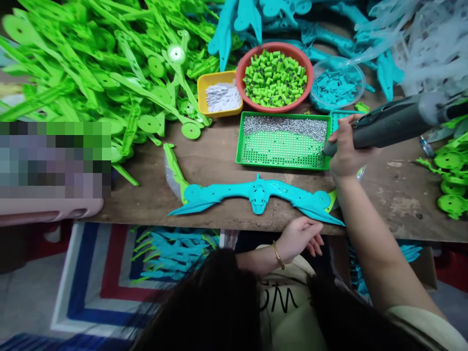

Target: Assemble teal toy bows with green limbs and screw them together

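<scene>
My right hand (345, 148) is wrapped round a dark grey electric screwdriver (391, 122). Its nose points left, over the right edge of a green perforated tray (252, 158) with small silver screws (285, 126) heaped along the far side. On the near part of the table lies a blue plastic toy bow (234, 189), spread sideways, with green pieces (175, 168) at its ends. Just below its right limb is my left hand (302, 238), wearing a gold bracelet. Those fingers are loosely bent and apart, with nothing seen in them; whether they touch the bow is unclear.
Behind the tray stand a yellow dish (201, 100) of pale strips, a red bowl (241, 90) of green pieces and a clear tub (360, 87) of blue pieces. Green parts (91, 63) pile up left, blue parts (336, 39) at the back. A pink chair edge (84, 207) is left.
</scene>
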`<state>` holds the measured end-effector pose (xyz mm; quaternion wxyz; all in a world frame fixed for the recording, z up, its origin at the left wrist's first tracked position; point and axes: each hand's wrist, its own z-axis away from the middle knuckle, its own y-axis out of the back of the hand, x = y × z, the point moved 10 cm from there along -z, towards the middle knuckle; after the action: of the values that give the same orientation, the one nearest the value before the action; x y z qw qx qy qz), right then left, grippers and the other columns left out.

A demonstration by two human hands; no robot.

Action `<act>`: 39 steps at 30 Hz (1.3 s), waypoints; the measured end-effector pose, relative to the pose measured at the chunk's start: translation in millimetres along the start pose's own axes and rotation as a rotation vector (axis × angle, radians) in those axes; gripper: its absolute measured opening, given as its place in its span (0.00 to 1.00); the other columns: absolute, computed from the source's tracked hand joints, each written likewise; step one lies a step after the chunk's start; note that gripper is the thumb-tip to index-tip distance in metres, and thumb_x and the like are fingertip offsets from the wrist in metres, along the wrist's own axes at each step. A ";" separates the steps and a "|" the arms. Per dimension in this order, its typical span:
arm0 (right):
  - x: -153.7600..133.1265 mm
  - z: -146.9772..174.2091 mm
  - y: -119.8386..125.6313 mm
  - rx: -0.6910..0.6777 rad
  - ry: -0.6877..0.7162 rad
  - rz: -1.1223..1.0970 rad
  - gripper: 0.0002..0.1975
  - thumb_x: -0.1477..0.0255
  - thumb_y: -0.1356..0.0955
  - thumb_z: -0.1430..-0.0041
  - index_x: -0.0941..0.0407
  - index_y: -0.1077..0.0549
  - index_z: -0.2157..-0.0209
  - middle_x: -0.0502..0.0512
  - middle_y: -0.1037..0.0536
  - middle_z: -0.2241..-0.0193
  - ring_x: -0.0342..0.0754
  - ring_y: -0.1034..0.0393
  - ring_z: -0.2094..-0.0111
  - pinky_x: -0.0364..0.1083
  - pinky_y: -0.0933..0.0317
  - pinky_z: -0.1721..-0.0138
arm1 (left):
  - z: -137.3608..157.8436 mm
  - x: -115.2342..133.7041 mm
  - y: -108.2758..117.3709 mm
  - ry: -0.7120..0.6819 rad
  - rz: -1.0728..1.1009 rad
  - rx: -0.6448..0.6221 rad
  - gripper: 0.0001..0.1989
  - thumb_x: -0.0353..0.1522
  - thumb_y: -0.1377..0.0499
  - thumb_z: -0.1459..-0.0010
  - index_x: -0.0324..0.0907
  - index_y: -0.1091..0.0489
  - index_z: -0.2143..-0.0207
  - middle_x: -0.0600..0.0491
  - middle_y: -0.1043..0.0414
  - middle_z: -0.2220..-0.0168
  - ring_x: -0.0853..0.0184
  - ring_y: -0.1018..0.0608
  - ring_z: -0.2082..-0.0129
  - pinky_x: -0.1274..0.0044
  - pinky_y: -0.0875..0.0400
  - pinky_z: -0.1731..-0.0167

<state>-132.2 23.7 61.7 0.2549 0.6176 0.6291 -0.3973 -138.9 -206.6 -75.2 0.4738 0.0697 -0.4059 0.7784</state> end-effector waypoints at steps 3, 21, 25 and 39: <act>-11.1 -4.8 4.6 0.023 -0.001 -0.038 0.11 0.62 0.27 0.46 0.52 0.28 0.65 0.47 0.24 0.70 0.40 0.33 0.82 0.45 0.35 0.79 | -3.3 2.4 -4.2 -0.011 0.064 0.030 0.27 0.53 0.37 0.51 0.40 0.37 0.65 0.55 0.28 0.78 0.70 0.25 0.84 0.82 0.34 0.85; -108.2 65.6 85.9 -0.071 -0.117 -0.081 0.14 0.67 0.25 0.50 0.50 0.27 0.61 0.46 0.23 0.69 0.38 0.35 0.82 0.42 0.36 0.81 | -9.2 10.7 -4.5 -0.160 0.175 0.162 0.19 0.45 0.41 0.41 0.38 0.38 0.69 0.54 0.28 0.78 0.72 0.25 0.83 0.83 0.36 0.84; -113.3 72.4 89.2 -0.087 -0.112 -0.057 0.15 0.68 0.25 0.50 0.47 0.25 0.58 0.46 0.23 0.68 0.40 0.33 0.81 0.43 0.36 0.83 | -8.9 10.3 -5.1 -0.159 0.183 0.167 0.21 0.48 0.40 0.43 0.38 0.37 0.69 0.55 0.28 0.78 0.73 0.26 0.83 0.83 0.37 0.84; -79.2 90.8 98.7 -0.198 -0.175 0.115 0.18 0.65 0.25 0.53 0.48 0.31 0.61 0.42 0.30 0.75 0.42 0.33 0.80 0.46 0.32 0.76 | -10.0 12.1 -7.9 -0.157 0.202 0.140 0.21 0.47 0.41 0.41 0.37 0.37 0.71 0.54 0.29 0.78 0.73 0.26 0.83 0.83 0.37 0.84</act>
<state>-42.4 -103.5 57.4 0.3908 0.5875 0.6040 -0.3705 -136.4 -189.7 -71.4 0.3538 0.1222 -0.3914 0.8406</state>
